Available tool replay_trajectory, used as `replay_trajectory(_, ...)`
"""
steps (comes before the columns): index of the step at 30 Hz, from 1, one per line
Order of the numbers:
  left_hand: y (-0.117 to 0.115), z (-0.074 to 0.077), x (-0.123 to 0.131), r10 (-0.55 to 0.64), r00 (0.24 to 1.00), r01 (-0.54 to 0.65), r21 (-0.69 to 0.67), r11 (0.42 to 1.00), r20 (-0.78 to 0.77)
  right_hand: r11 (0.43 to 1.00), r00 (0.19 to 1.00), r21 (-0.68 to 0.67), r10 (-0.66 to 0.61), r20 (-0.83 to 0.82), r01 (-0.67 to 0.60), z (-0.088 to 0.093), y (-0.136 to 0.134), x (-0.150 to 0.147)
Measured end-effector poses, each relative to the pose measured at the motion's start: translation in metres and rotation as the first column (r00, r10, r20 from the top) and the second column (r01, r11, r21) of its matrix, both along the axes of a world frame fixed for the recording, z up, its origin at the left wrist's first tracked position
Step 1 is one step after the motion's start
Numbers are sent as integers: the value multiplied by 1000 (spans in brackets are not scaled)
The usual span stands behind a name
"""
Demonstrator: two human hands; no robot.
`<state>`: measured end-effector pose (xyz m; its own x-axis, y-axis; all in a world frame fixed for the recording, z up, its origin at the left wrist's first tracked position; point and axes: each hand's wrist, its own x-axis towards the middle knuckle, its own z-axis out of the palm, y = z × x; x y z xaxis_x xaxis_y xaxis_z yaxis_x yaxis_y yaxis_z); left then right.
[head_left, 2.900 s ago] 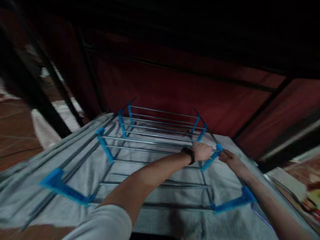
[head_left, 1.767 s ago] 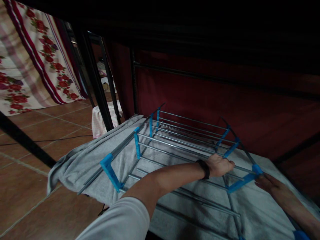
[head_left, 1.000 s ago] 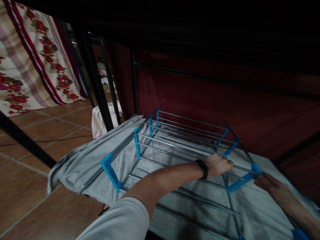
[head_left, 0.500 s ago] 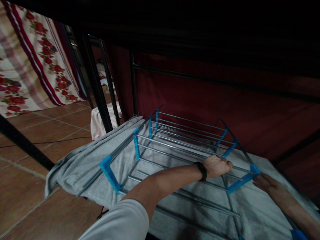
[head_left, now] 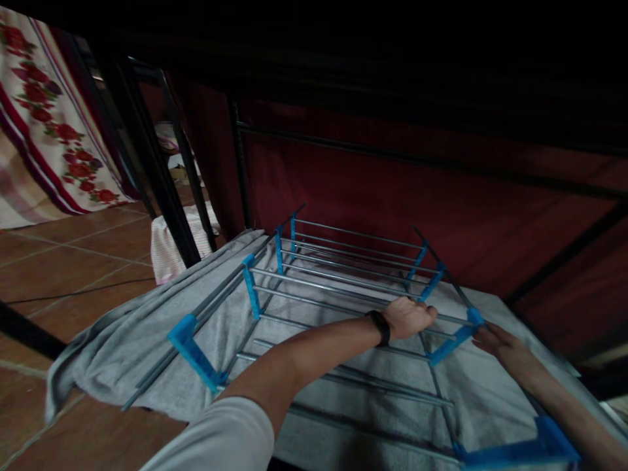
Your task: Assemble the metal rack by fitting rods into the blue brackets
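On a grey blanket (head_left: 495, 383) rests a metal rack (head_left: 314, 284). The left hand (head_left: 408, 317) is closed round a rod (head_left: 454, 319); the right hand (head_left: 500, 345) touches a blue bracket (head_left: 454, 343), its grip impossible to tell.

The left hand (head_left: 408, 316), a black band (head_left: 378, 328) on its wrist, has its fingers curled round a metal rod (head_left: 452, 319) near the right side of a rack (head_left: 318, 286). The right hand (head_left: 495, 340) touches the outer end of a blue bracket (head_left: 451, 343) where that rod meets it. The rack rests on a grey blanket (head_left: 132, 353). Dark red cloth (head_left: 367, 190) hangs on the far side; at far left, a flower-patterned cloth (head_left: 69, 131) hangs over a tiled floor (head_left: 88, 258).
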<state>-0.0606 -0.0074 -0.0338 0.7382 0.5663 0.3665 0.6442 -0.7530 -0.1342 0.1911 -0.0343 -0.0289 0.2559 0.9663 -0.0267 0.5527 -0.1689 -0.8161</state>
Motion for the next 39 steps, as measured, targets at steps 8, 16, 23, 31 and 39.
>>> replay_trajectory(8, -7, 19, -5, 4, 1000, -2, -178, 984, 11, 980, 972, 140, 166, -167, -143, -2, -6, -11)
replay_trajectory(16, -6, 27, -5, 45, 998, -30, -265, 964, 53, 971, 958, 156, 212, -194, -183, -8, -1, -7)
replay_trajectory(23, 1, 24, -4, 29, 999, -18, -234, 972, 46, 965, 948, 165, 235, -215, -202, -9, 1, -6)
replay_trajectory(31, 8, 24, -4, 35, 999, -29, -257, 966, 22, 970, 964, 157, 211, -164, -186, -6, 2, -10)
replay_trajectory(39, -10, 44, -11, -34, 999, 36, -93, 995, 15, 969, 925, 90, 190, 330, -231, -5, 3, 15)
